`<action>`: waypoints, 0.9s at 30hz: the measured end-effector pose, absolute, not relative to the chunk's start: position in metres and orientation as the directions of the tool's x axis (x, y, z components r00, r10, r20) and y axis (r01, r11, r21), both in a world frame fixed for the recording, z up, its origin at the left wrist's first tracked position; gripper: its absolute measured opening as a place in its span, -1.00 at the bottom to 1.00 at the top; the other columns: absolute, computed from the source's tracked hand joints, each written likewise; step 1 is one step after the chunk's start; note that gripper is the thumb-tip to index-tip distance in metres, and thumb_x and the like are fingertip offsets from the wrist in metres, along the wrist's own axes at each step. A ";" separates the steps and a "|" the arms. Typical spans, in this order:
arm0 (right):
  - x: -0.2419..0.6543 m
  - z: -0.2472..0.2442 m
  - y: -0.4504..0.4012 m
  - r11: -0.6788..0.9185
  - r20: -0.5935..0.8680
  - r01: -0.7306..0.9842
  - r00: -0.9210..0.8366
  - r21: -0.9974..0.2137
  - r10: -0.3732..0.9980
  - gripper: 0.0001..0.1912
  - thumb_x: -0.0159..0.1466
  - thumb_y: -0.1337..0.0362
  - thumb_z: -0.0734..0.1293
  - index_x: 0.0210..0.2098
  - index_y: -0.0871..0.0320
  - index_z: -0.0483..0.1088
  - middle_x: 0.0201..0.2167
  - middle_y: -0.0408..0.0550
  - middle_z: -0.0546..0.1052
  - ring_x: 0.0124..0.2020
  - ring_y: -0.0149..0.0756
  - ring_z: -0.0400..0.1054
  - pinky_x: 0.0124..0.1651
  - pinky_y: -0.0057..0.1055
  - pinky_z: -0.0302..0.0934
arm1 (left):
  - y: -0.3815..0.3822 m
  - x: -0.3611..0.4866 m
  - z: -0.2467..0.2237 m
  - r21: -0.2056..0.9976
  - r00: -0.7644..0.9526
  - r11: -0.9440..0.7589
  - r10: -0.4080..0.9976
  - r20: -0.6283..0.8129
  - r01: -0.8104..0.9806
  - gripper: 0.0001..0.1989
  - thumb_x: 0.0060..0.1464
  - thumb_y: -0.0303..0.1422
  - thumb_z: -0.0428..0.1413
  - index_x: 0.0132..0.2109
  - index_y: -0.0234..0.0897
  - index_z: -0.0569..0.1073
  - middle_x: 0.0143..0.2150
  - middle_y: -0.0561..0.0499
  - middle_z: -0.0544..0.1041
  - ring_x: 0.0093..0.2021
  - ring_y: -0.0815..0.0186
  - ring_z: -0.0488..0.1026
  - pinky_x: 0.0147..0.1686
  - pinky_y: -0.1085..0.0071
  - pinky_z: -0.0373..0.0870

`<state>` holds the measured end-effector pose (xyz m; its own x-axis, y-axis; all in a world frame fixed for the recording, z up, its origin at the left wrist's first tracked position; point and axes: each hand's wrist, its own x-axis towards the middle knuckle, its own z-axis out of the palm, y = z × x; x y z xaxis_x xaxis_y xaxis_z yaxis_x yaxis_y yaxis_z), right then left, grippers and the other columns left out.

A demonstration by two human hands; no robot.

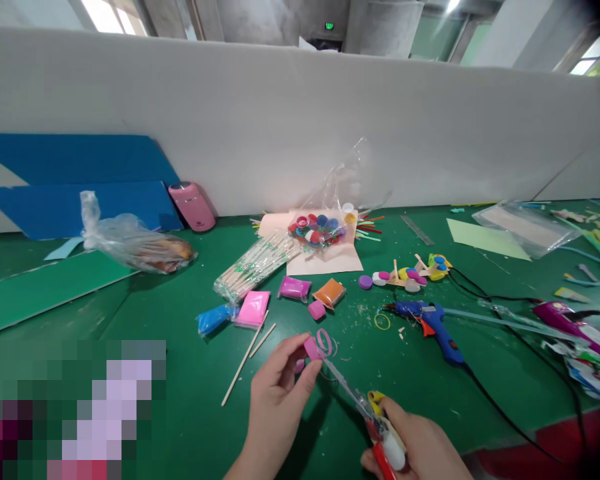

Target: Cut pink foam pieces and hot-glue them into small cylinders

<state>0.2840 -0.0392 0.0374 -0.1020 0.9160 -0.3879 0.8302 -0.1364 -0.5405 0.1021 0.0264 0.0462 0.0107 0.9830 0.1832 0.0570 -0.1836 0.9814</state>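
Note:
My left hand (pixel 283 383) pinches a small pink bottle cap (pixel 312 348) between thumb and fingertips. My right hand (pixel 417 440) grips scissors (pixel 350 387) with red and yellow handles, their long blades pointing up and left. The blade tips touch or almost touch the cap's lower right edge; which, I cannot tell. A thin pink ring (pixel 324 342) shows just beyond the cap. Behind my left fingers, another pink piece is partly hidden. Another pink cap (pixel 317 310) lies farther back on the green table (pixel 190 393).
A blue glue gun (pixel 430 323) with a cord lies on the right. Wooden sticks (pixel 245 360), packets of coloured clay (pixel 253 309), bagged sticks (pixel 260 263) and a bag of bottle caps (pixel 320 230) stretch toward the white partition (pixel 280 127). A pink glue gun (pixel 575 327) sits far right.

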 end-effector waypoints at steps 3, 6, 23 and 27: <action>0.282 0.040 -0.040 -0.135 -0.377 0.827 -0.098 -0.546 0.921 -0.79 -0.06 0.24 0.27 -0.44 0.07 0.14 -0.62 -0.23 0.44 -0.61 -0.36 0.28 -0.57 -0.55 -0.03 | 0.026 0.102 0.047 0.973 0.004 -0.220 0.976 0.220 0.074 -0.70 -0.12 -0.50 0.13 -0.17 -0.15 0.42 -0.24 0.04 0.47 -0.26 0.36 0.43 -0.23 0.49 0.40; 0.280 0.042 -0.042 -0.134 -0.367 0.836 -0.085 -0.532 0.926 -0.76 -0.09 0.25 0.28 -0.43 0.07 0.14 -0.62 -0.23 0.44 -0.61 -0.35 0.28 -0.57 -0.55 -0.02 | 0.023 0.103 0.044 0.960 0.001 -0.257 0.966 0.259 0.112 -0.67 -0.14 -0.52 0.14 -0.17 -0.15 0.43 -0.23 0.03 0.47 -0.23 0.34 0.41 -0.20 0.46 0.39; 0.293 0.050 -0.038 -0.078 -0.291 0.831 -0.104 -0.550 0.951 -0.81 0.03 0.17 0.22 -0.40 0.08 0.12 -0.64 -0.20 0.40 -0.64 -0.35 0.24 -0.60 -0.53 -0.05 | 0.025 0.106 0.061 0.993 -0.081 0.072 0.993 -0.080 -0.096 -0.72 -0.24 -0.45 0.21 -0.26 -0.31 0.44 -0.33 -0.03 0.52 -0.30 0.30 0.46 -0.28 0.45 0.41; 0.294 0.054 -0.038 -0.047 -0.307 0.850 -0.137 -0.524 0.942 -0.78 -0.01 0.19 0.26 -0.41 0.07 0.13 -0.60 -0.20 0.42 -0.61 -0.31 0.25 -0.58 -0.51 -0.09 | 0.026 0.108 0.060 0.991 -0.088 0.071 0.993 -0.081 -0.110 -0.72 -0.26 -0.45 0.21 -0.27 -0.32 0.44 -0.34 -0.03 0.51 -0.31 0.30 0.46 -0.30 0.46 0.42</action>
<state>0.2939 -0.0380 0.0544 -0.1369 0.9418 -0.3069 0.8505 -0.0471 -0.5239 0.1081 0.0262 0.0604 -0.0879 0.9928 -0.0809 -0.1102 0.0711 0.9914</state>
